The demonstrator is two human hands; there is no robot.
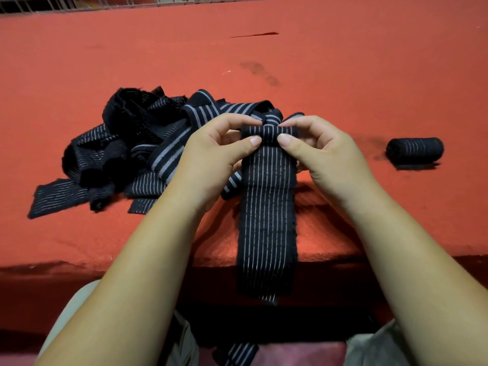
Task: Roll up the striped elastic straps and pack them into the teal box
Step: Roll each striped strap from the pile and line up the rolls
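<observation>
Head camera: my left hand [211,157] and right hand [330,157] pinch the rolled end of a black, white-striped elastic strap [266,220] beside the tangled strap pile [126,143].

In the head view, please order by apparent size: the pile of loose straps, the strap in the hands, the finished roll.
1. pile of loose straps
2. held strap, pinched by left hand and right hand; it is nearer the camera, so this rank is unsure
3. finished roll, clearly smallest
</observation>
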